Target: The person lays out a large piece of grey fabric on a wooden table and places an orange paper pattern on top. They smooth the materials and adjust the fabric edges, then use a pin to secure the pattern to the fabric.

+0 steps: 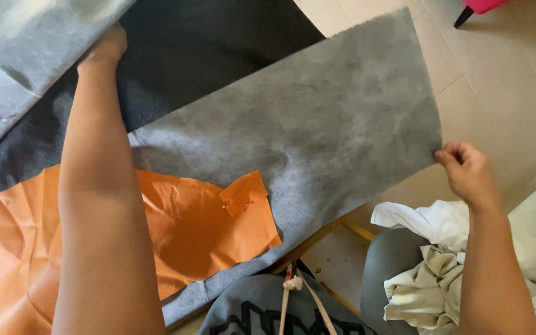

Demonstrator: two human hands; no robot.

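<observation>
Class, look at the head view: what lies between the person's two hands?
In the head view, the grey felt sheet spans between the left hand and right hand, which pinches its corner.

Both forearms bare, no sleeves in view, no watch, rings or bands seen. Left hand (108,46) and right hand (466,170) ungloved. Lower edge: grey top (262,313) with black printed pattern, two pale beige drawcords (293,291) hanging from it, knotted where they meet.
</observation>
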